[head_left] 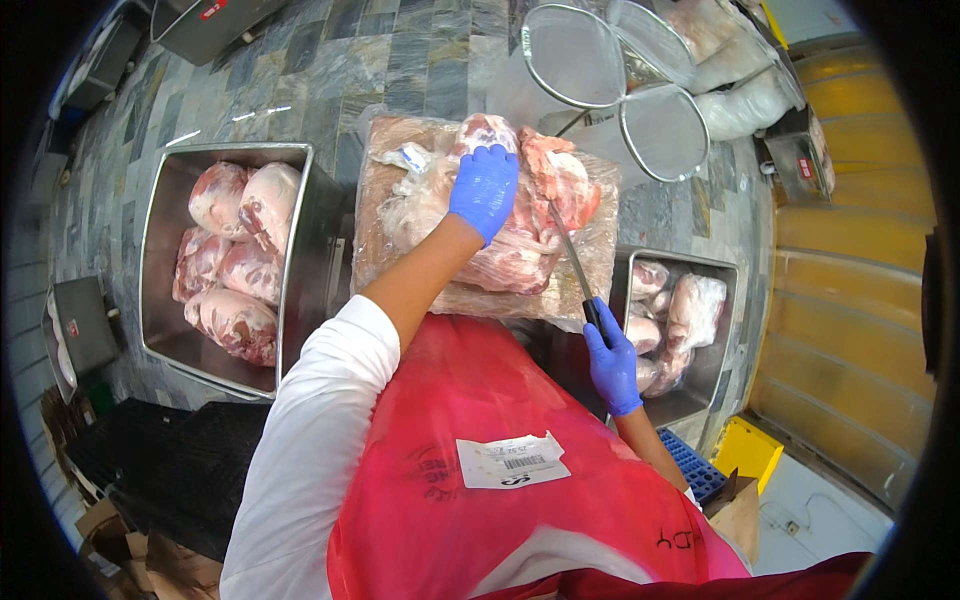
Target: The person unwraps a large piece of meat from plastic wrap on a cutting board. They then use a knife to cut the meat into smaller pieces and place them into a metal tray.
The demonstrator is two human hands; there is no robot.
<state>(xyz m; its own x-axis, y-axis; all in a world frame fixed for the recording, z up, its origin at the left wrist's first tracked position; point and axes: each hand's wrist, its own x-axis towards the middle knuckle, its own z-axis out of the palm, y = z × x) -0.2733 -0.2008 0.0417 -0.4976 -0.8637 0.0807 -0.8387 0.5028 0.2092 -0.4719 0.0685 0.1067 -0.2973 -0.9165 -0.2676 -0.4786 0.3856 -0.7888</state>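
Lying at the centre: raw meat (530, 225), heaped on the film-covered tabletop (375, 262), pale fat on top, redder flesh opened toward the right.
Left hand: (487, 185) gloved in blue, set palm down on top of the meat, fingers bent; whether gripping or only pressing, cannot tell.
Right hand: (612, 360) gloved in blue, closed around the black handle of a knife (572, 255), low and to the right of the meat.
Blade: slanting up and leftward, tip at the redder flesh; how deep, cannot tell.
Clear plastic: (415, 205) crumpled along the left side of the meat, bunched near a small white-and-blue patch.
Left tub: (162, 320) metal, standing beside the tabletop, holding several rounded pieces of meat.
Right tub: (705, 380) metal, smaller in view, just past the right hand, holding more pieces, some under clear film.
Hooped bags: (665, 135) clear, round-rimmed, grouped beyond the tabletop's upper right corner.
Bagged meat: (745, 100) piled farther right, beyond the hoops.
Apron: (430, 420) red, worn over white sleeves, bearing a torn white sticker (512, 462).
Tiled floor: (340, 50) grey, spreading beyond the tabletop.
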